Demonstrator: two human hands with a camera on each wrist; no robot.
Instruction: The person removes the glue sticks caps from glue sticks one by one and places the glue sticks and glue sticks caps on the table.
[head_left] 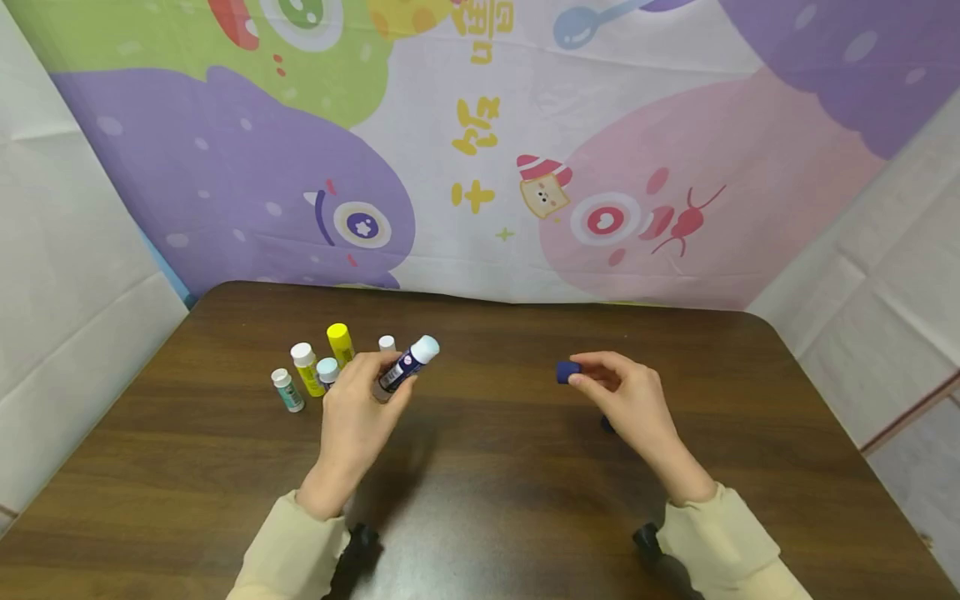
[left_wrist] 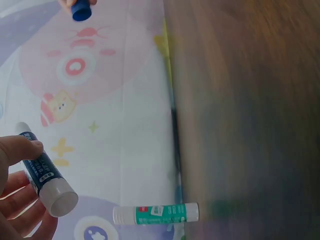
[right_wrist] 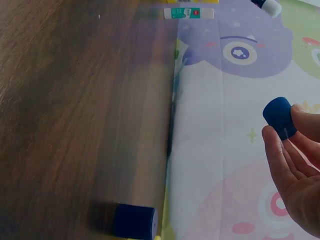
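My left hand (head_left: 360,408) grips a glue stick (head_left: 407,367) with a dark blue label, tilted, its pale blue-white end pointing up and to the right. In the left wrist view, the thumb lies along the label of this glue stick (left_wrist: 42,170). My right hand (head_left: 626,396) pinches a small blue cap (right_wrist: 279,117) between thumb and fingers, held apart from the glue stick. Below the right hand, a second dark blue cap (right_wrist: 135,221) stands on the table, mostly hidden by the hand in the head view.
Several glue sticks stand left of and behind the left hand: a green one (head_left: 288,391), a yellow one with a white cap (head_left: 307,369), a yellow-capped one (head_left: 340,342). A pale blue-topped one (head_left: 327,371) is partly hidden. The brown table (head_left: 495,467) meets a cartoon-print cloth (head_left: 480,250).
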